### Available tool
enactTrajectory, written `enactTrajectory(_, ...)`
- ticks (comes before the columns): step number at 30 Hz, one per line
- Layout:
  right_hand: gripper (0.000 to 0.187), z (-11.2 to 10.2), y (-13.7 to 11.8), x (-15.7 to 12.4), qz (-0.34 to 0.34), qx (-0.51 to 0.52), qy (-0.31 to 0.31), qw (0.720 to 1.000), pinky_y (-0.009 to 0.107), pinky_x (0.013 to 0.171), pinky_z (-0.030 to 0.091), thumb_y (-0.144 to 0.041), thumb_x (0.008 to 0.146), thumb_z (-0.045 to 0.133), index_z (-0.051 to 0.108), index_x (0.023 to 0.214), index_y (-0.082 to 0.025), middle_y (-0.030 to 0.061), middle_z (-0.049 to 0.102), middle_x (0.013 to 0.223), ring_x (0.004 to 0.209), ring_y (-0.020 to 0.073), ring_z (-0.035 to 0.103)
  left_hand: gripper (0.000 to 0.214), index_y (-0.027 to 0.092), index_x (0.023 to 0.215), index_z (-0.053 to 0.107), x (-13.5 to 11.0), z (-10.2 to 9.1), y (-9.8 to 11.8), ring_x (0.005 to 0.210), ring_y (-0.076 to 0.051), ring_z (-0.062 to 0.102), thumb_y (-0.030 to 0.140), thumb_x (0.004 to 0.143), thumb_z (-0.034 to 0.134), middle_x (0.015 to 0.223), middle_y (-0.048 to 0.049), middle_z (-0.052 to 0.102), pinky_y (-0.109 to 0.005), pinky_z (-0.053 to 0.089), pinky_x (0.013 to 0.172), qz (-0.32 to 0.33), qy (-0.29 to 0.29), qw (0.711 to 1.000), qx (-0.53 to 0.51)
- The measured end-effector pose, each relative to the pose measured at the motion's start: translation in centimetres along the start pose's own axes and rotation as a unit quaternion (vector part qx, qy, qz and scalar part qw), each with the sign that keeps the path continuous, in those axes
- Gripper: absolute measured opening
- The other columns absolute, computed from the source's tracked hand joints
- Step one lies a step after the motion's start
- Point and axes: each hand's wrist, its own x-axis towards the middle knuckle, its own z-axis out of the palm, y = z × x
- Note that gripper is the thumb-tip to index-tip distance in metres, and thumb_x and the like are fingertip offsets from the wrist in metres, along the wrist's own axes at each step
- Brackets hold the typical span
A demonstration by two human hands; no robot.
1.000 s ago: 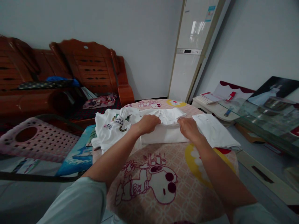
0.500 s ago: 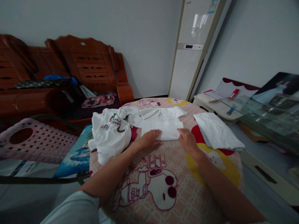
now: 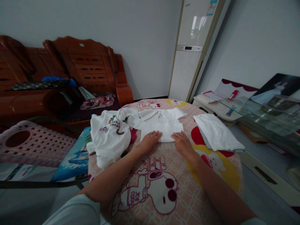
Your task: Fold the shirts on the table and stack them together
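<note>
A white garment [image 3: 161,125] lies folded in the middle of a round table covered by a pink cartoon-dog cloth [image 3: 161,184]. My left hand [image 3: 150,140] rests flat on the garment's near left edge, fingers stretched out. My right hand [image 3: 182,143] lies flat at its near right edge, fingers also extended. Neither hand grips anything. A heap of white printed shirts [image 3: 109,137] sits to the left of the garment. A folded white stack [image 3: 217,134] lies to the right.
A pink perforated stool [image 3: 35,143] and a blue picture board [image 3: 72,156] stand left of the table. A wooden sofa [image 3: 77,68] lines the back wall. A tall white air conditioner [image 3: 189,56] stands behind. Glass shelving with papers [image 3: 257,112] is at right.
Both hands folded the garment's top part down toward me, then moved from gripping its far edge to lying flat on its near edge. The garment is now a shorter rectangle.
</note>
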Motion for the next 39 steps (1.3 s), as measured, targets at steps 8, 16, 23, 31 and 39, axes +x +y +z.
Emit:
enactTrajectory(8,0.023,-5.0,0.2,-0.1,0.085,-0.026,-0.072,0.993,0.027,0.073,0.038,-0.012,0.081,0.048,0.070,0.080,-0.017,0.0088,0.071,0.082,0.081,0.0201,0.062,0.057,0.014,0.144,0.042,-1.1,-4.3,1.9,0.108,-0.025,0.066,0.004,0.088,0.041,0.126,-0.0155,0.064,-0.036,0.050,0.090,0.069,-0.073,0.995,-0.010)
enactTrajectory(16,0.024,-9.1,-0.6,-6.0,0.024,0.055,-0.180,0.982,0.027,0.070,0.037,-0.011,0.074,0.047,0.070,0.072,-0.017,0.0070,0.070,0.077,0.076,0.0183,0.060,0.034,0.019,0.103,0.071,-2.7,-8.9,4.8,0.080,-0.019,0.068,0.003,0.079,0.053,0.086,-0.0043,0.073,-0.025,0.049,0.071,0.231,-0.199,0.938,-0.167)
enactTrajectory(23,0.025,-9.6,-1.6,-7.3,-0.007,0.147,-0.280,0.949,0.027,0.076,0.043,-0.013,0.073,0.054,0.076,0.083,-0.018,0.0064,0.073,0.090,0.085,0.0191,0.063,0.025,0.018,0.102,0.073,-2.8,-8.5,5.4,0.070,-0.014,0.064,0.010,0.081,0.061,0.083,-0.0002,0.073,-0.021,0.047,0.066,0.291,-0.310,0.852,-0.306)
enactTrajectory(31,0.038,-10.2,3.4,-2.9,0.173,0.451,-0.099,0.870,0.028,0.068,0.052,-0.043,0.083,0.060,0.073,0.102,-0.013,0.0085,0.074,0.080,0.072,0.0183,0.068,0.036,0.014,0.123,0.064,2.1,-7.7,-1.2,0.097,-0.018,0.068,0.030,0.091,0.058,0.110,-0.0089,0.073,-0.025,0.050,0.084,0.044,-0.044,0.953,-0.296)
enactTrajectory(39,0.031,-1.9,12.6,3.8,0.365,0.255,0.130,0.886,0.030,0.076,0.053,-0.025,0.080,0.051,0.075,0.098,-0.015,0.0065,0.076,0.086,0.082,0.0201,0.069,0.035,0.007,0.113,0.069,5.8,-2.6,-8.9,0.109,-0.028,0.064,0.022,0.093,0.043,0.116,-0.0202,0.069,-0.032,0.049,0.089,-0.352,0.018,0.935,-0.049)
